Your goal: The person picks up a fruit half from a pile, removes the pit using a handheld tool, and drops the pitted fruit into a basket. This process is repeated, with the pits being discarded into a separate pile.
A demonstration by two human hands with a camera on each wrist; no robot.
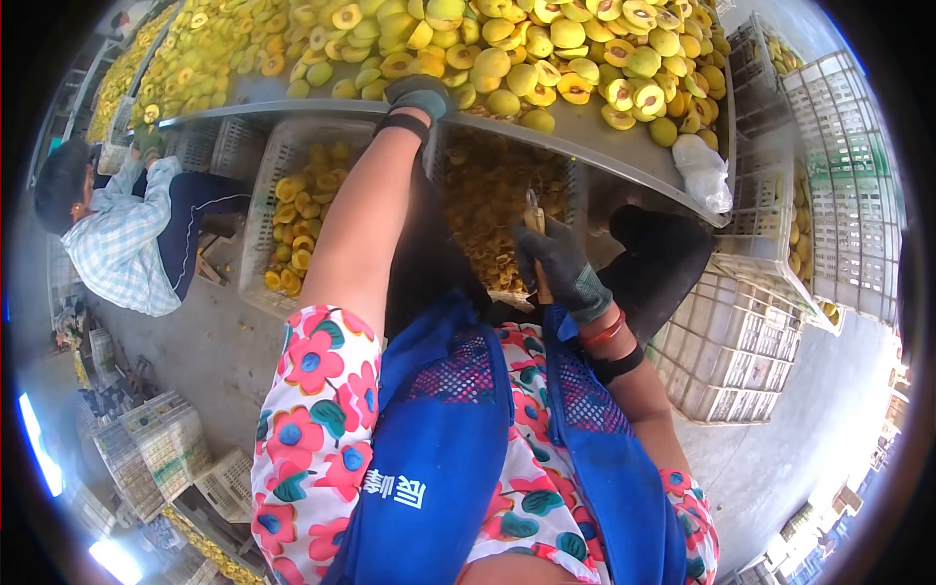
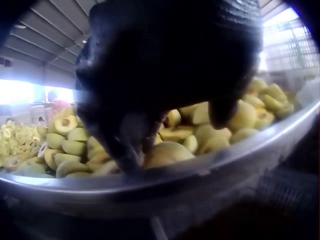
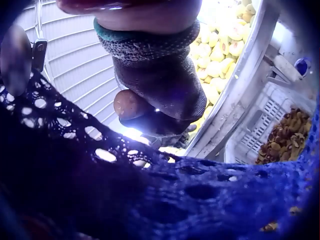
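Observation:
My gloved left hand (image 1: 419, 96) reaches out to the metal table's near edge, over the halved yellow peaches (image 1: 492, 63). In the left wrist view its dark fingers (image 2: 107, 135) point down beside a peach half (image 2: 167, 154) at the rim, spread apart from another digit on the right. My gloved right hand (image 1: 565, 268) is in front of my body and grips a wooden-handled pitting tool (image 1: 536, 234), its small metal tip pointing towards the table. In the right wrist view the round end of the wooden handle (image 3: 129, 103) sticks out of the fist.
Under the table stand a crate (image 1: 255, 249) with peach halves and another container holding brown-yellow pieces (image 1: 502, 195). A clear plastic bag (image 1: 702, 171) hangs at the table's right corner. White crates (image 1: 731, 341) are stacked at right. Another person (image 1: 127, 229) sits at left.

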